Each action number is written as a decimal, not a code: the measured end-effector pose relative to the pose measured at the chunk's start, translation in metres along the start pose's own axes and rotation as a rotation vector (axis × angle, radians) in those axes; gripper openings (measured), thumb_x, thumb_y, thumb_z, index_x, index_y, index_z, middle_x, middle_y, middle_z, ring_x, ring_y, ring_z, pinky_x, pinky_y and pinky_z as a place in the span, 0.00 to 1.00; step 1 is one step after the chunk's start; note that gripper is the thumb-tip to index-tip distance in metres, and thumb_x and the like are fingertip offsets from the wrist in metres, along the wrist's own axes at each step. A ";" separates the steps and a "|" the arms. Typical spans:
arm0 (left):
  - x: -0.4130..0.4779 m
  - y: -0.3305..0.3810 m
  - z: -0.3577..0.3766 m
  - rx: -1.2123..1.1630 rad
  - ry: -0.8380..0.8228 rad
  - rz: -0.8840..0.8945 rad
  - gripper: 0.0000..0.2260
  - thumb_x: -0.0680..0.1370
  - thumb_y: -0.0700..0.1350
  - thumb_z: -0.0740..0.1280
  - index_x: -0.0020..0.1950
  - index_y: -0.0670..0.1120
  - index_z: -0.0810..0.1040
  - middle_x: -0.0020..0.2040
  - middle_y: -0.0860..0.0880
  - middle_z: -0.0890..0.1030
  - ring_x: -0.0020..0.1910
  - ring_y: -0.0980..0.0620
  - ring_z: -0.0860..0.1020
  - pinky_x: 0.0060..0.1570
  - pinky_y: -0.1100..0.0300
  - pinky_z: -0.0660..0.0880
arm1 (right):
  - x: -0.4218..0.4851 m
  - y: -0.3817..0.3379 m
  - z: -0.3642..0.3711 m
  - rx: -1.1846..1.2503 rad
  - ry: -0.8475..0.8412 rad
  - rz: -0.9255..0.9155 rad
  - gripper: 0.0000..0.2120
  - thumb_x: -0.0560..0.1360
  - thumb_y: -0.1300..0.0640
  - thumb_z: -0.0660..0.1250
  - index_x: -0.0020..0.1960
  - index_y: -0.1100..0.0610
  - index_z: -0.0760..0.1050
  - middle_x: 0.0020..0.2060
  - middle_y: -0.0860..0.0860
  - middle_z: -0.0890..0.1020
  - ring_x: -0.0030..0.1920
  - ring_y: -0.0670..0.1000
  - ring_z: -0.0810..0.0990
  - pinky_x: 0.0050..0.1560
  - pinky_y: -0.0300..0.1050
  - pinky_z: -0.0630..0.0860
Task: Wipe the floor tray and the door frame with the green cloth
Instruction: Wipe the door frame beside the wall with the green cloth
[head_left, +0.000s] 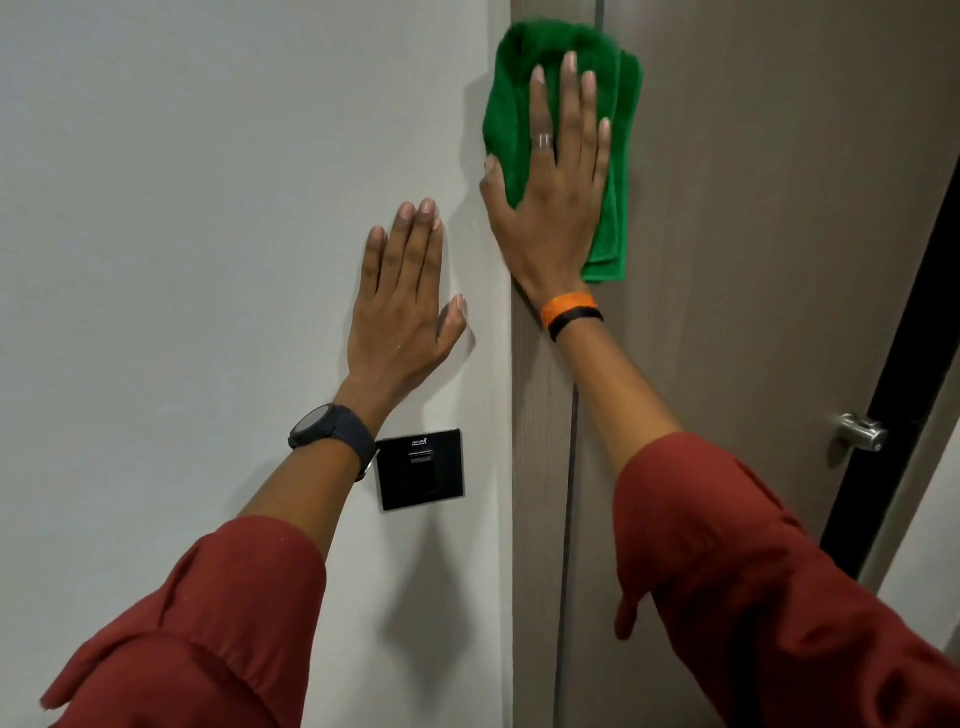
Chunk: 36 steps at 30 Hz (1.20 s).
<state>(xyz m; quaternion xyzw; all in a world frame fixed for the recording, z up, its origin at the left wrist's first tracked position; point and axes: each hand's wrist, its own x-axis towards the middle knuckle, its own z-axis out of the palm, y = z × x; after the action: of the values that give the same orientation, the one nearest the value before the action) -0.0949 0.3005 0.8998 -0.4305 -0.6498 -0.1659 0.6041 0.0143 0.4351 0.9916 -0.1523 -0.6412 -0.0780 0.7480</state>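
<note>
Right hand is pressing the green cloth flat-palmed, not clenched, on the vertical door frame, its length running below; left hand is resting open on the wall.

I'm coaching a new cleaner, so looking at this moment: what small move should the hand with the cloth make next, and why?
Probably slide the right hand straight down the brown wooden door frame, keeping the folded green cloth pressed flat. The cloth sits high on the frame, and the long stretch below it is uncovered. The left hand is flat on the pale grey wall, seemingly bracing.
</note>
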 end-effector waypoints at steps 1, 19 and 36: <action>-0.001 0.001 0.000 -0.001 -0.002 0.001 0.33 0.85 0.53 0.56 0.85 0.36 0.51 0.85 0.38 0.55 0.85 0.40 0.53 0.84 0.42 0.49 | -0.018 0.003 -0.001 0.001 -0.007 -0.002 0.33 0.79 0.47 0.66 0.80 0.60 0.66 0.80 0.62 0.67 0.82 0.63 0.63 0.83 0.62 0.55; -0.006 0.004 0.006 0.014 -0.010 0.008 0.34 0.85 0.54 0.56 0.85 0.37 0.49 0.86 0.39 0.53 0.85 0.40 0.51 0.84 0.42 0.48 | -0.248 0.028 -0.034 0.026 -0.248 0.084 0.36 0.84 0.41 0.56 0.86 0.51 0.46 0.86 0.53 0.48 0.86 0.57 0.48 0.86 0.59 0.43; -0.008 0.004 -0.003 -0.027 -0.116 0.007 0.35 0.85 0.54 0.57 0.85 0.38 0.49 0.86 0.39 0.52 0.85 0.41 0.50 0.84 0.45 0.44 | -0.093 0.003 -0.031 0.035 -0.174 0.077 0.29 0.84 0.49 0.65 0.81 0.58 0.65 0.80 0.61 0.66 0.82 0.61 0.59 0.83 0.63 0.59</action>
<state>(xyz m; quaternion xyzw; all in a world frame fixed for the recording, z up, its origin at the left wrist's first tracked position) -0.0904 0.2976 0.8914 -0.4497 -0.6798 -0.1473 0.5603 0.0291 0.4199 0.8956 -0.1698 -0.6987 -0.0244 0.6946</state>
